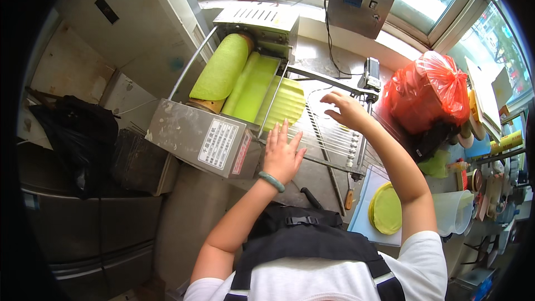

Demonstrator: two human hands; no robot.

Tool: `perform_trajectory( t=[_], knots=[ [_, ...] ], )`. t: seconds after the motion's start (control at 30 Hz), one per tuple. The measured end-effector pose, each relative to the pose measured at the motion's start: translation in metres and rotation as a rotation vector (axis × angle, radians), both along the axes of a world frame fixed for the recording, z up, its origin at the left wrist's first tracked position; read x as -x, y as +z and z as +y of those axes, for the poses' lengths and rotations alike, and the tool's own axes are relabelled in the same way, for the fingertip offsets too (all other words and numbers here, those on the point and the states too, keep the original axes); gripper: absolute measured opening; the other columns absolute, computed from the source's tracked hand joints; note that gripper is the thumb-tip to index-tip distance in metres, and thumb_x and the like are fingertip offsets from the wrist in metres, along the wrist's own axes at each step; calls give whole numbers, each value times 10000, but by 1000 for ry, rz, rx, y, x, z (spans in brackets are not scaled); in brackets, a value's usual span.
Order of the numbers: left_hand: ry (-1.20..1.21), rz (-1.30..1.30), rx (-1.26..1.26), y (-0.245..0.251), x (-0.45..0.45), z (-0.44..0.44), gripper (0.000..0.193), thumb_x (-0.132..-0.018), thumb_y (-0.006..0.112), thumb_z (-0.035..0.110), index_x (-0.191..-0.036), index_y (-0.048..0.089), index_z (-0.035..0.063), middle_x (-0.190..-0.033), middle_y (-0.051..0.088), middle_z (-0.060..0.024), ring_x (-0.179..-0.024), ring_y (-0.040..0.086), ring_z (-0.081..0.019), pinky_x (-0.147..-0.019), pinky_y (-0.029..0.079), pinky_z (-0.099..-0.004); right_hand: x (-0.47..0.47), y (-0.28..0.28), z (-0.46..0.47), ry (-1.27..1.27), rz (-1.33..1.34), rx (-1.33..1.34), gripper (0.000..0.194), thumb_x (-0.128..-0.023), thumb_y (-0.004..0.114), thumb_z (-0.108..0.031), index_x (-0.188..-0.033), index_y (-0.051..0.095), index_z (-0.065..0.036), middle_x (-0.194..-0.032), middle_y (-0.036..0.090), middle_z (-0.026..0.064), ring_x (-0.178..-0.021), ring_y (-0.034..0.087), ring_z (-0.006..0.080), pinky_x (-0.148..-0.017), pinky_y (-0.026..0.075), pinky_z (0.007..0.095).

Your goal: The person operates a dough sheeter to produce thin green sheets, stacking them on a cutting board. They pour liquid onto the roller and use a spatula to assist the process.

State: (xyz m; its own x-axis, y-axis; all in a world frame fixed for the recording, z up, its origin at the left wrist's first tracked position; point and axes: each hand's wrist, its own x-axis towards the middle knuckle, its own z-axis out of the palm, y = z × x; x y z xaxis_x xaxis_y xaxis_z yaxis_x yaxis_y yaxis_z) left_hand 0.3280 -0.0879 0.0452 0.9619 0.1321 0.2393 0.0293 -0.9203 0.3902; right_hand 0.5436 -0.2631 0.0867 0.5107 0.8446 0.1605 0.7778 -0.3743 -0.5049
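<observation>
A round green crepe (292, 98) lies rippled on the wire conveyor (319, 138) of a crepe machine (196, 133). Green skin covers its drum (221, 67), beside a trough of green batter (253, 96). My left hand (284, 154), with a bangle at the wrist, is flat with fingers spread at the crepe's near edge; whether it touches I cannot tell. Over the wires right of the crepe, my right hand (345, 110) is held with bent fingers apart and nothing in them. A stack of yellow-green crepes (384, 209) rests on a pale board (359, 217) below my right forearm.
A red plastic bag (426, 92) bulges right of the conveyor, near a small motor (371, 73). A metal control box (357, 8) stands by the window. A black-handled tool (311, 198) and a wooden-handled tool (349, 198) lie before me. A translucent tub (453, 211) is at right.
</observation>
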Motion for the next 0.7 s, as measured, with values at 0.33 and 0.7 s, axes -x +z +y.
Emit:
perform_trajectory(
  t=[0.33,0.7],
  knots=[
    [189,230,-206,-11,-24,-19,671,-967,516,609,-1417,594,117,-1601,266,-314,-1487,221,-499,-1228,145,-576,-42,-48,63,247,-411,101,473,-821,711,-133,-1271,571,-99,-1371,553,75,-1312,510,290,-1091,445,412],
    [82,67,-51,8,-7,-5,688,-988,564,486,-1406,512,-57,-1503,455,-231,-1428,387,-397,-1213,209,-565,-46,-14,48,315,-193,-61,217,-930,669,-160,-1141,715,-137,-1020,746,81,-933,713,280,-854,571,391]
  ],
)
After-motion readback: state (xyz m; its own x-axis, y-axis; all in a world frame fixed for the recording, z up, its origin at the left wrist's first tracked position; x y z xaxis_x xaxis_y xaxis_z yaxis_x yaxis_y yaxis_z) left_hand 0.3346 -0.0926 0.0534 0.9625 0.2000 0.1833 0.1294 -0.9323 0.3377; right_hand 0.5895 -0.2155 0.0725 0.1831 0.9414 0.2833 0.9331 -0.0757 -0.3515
